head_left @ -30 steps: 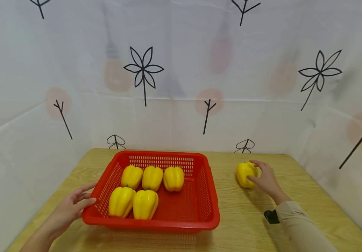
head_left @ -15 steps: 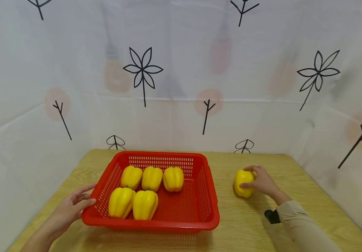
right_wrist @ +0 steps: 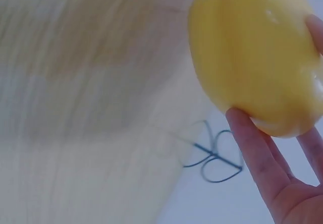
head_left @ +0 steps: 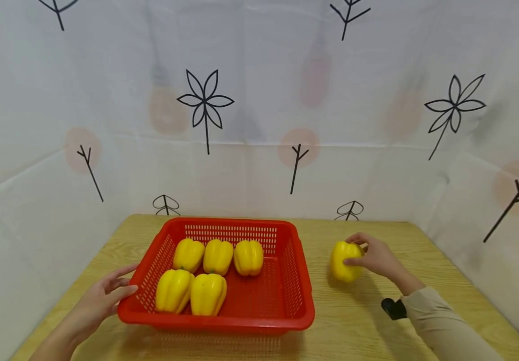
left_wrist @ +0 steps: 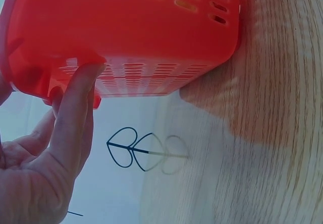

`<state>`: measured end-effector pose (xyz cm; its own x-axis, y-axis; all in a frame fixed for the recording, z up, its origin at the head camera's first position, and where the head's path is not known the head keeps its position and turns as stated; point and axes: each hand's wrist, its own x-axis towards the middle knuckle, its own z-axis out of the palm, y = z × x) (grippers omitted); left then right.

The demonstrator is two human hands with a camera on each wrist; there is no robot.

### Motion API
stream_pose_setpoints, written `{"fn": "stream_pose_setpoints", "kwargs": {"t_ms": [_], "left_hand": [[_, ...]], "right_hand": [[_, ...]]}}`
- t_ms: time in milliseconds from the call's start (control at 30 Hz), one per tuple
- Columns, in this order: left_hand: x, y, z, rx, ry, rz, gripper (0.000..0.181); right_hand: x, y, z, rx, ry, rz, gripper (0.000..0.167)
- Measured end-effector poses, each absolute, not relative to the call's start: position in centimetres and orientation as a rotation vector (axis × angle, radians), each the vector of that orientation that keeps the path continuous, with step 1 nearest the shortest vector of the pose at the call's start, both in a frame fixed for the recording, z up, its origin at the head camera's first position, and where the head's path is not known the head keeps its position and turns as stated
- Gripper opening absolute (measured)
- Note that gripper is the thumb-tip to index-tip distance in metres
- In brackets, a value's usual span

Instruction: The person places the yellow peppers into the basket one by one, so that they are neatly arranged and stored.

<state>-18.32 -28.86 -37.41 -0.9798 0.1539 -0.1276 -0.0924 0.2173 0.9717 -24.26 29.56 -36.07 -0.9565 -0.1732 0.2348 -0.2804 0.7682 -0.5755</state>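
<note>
My right hand (head_left: 378, 256) grips a yellow bell pepper (head_left: 344, 261) between thumb and fingers, to the right of the basket. In the right wrist view the pepper (right_wrist: 252, 52) fills the upper right, fingers (right_wrist: 257, 156) against its side, and seems held above the table. Several more yellow bell peppers (head_left: 208, 293) lie inside a red plastic basket (head_left: 216, 322), in two rows toward its left. My left hand (head_left: 99, 303) holds the basket's left rim, thumb at the edge. From the left wrist, the fingers (left_wrist: 75, 113) reach under the rim, against the slotted outer wall.
A wooden table (head_left: 331, 326) bears the basket. Behind and at both sides hangs a white cloth (head_left: 250, 175) printed with plants. A black device (head_left: 393, 309) sits at the right wrist. The basket's right part shows bare red floor (head_left: 259, 293).
My right hand has closed round the pepper, drawn it nearer and slightly left, and seems to have lifted it. The left hand and basket stay in place.
</note>
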Motion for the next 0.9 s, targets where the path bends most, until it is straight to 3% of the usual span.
{"fn": "stream_pose_setpoints", "kwargs": {"t_ms": [900], "left_hand": [[-18.3,-28.8,-37.3,0.060,2.280,1.851,0.067]], "right_hand": [[-23.7,25.3,-29.4,0.466,-2.788,1.027,0.055]]}}
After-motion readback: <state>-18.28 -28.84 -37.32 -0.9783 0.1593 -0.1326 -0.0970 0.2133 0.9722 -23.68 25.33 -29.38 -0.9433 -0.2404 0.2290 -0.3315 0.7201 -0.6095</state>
